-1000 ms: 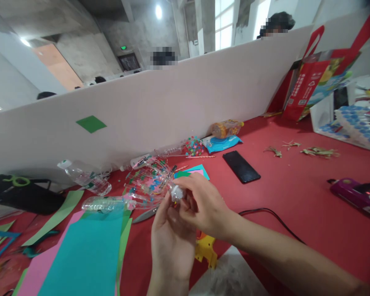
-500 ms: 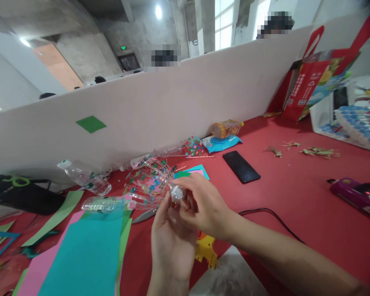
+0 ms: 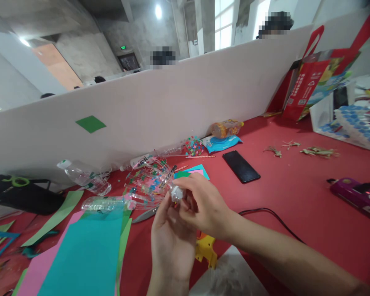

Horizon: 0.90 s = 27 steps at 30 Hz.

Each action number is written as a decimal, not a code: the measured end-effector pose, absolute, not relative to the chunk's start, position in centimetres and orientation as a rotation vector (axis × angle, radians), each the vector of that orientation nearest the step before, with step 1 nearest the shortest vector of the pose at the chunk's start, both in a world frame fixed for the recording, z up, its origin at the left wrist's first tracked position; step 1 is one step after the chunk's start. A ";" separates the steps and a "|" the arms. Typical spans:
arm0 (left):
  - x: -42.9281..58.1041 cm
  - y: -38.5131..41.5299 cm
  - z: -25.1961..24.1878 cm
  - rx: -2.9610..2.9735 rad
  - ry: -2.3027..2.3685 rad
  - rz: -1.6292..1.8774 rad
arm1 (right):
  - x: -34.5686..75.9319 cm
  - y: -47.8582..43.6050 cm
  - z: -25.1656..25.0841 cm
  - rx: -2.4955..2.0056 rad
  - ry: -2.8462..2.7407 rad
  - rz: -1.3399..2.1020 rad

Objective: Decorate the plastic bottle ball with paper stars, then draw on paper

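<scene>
Both hands meet low in the middle of the head view, above the red table point(image 3: 296, 197). My left hand point(image 3: 171, 242) is curled round the white neck of a clear plastic bottle piece point(image 3: 148, 183) cut into strips and dotted with coloured bits. My right hand point(image 3: 203, 207) pinches the same white neck from the right, fingers closed. Just under the hands lies a yellow glue gun point(image 3: 206, 250) with a black cord point(image 3: 265, 213) that runs off to the right.
Coloured paper sheets point(image 3: 80, 255) and clear bottles point(image 3: 86, 176) lie at the left, scissors point(image 3: 144, 214) close by. A black phone point(image 3: 241, 166), a wipes pack point(image 3: 222, 143) and a purple tool point(image 3: 357, 197) lie to the right. A white partition point(image 3: 172, 107) runs along the back. Other people sit beyond it.
</scene>
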<state>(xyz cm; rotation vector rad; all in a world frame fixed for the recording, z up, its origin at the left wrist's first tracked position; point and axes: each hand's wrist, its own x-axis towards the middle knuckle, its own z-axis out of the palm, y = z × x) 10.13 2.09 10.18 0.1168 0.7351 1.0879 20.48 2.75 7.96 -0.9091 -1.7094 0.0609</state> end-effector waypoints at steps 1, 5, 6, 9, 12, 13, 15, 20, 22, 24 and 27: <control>10.1 2.1 10.2 0.121 0.734 1.086 | 20.5 2.8 8.0 -0.907 -1.709 0.060; 10.1 2.0 10.3 0.138 0.722 1.078 | 20.5 2.8 8.0 -0.897 -1.703 0.055; 10.0 2.1 10.3 0.138 0.722 1.080 | 20.5 2.8 7.9 -0.898 -1.701 0.058; 10.0 2.2 10.2 0.126 0.732 1.082 | 20.4 2.8 7.8 -0.906 -1.697 0.061; 10.1 2.4 10.2 0.124 0.745 1.079 | 20.4 2.9 7.7 -0.905 -1.694 0.055; 10.1 2.4 10.2 0.128 0.750 1.079 | 20.5 2.9 7.7 -0.902 -1.691 0.054; 10.1 2.4 10.2 0.140 0.752 1.088 | 20.5 3.0 7.6 -0.895 -1.672 0.047; 10.1 2.2 10.3 0.163 0.748 1.122 | 20.5 3.1 7.2 -0.901 -1.640 0.041; 10.1 2.1 10.3 0.157 0.759 1.127 | 20.6 3.2 7.0 -0.893 -1.623 0.040; 10.2 2.2 10.2 0.152 0.765 1.141 | 20.5 3.3 6.7 -0.888 -1.598 0.052; 10.3 2.4 10.0 0.176 0.745 1.153 | 20.3 3.7 6.3 -0.898 -1.530 0.179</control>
